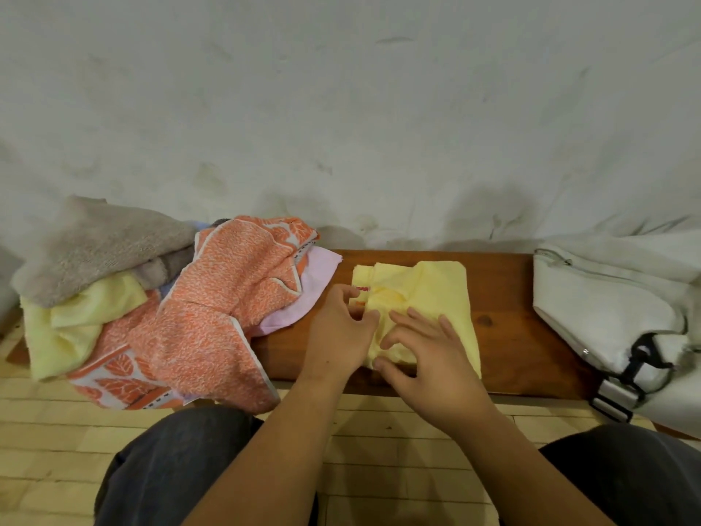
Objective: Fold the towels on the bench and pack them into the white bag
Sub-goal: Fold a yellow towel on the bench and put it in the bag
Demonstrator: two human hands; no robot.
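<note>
A pale yellow towel, partly folded, lies on the brown wooden bench in the middle. My left hand rests at the towel's left edge, its fingers curled onto the fabric near a small red label. Spread fingers of my right hand press flat on the towel's near part. The white bag lies on the bench's right end, with a black buckle and strap at its near side. To the left sits a heap of unfolded towels: orange patterned, grey, light yellow, pink.
A rough whitish wall rises right behind the bench. Pale wooden floorboards run below the bench's front edge, where the orange towel hangs over. My knees in dark trousers are at the bottom of the view.
</note>
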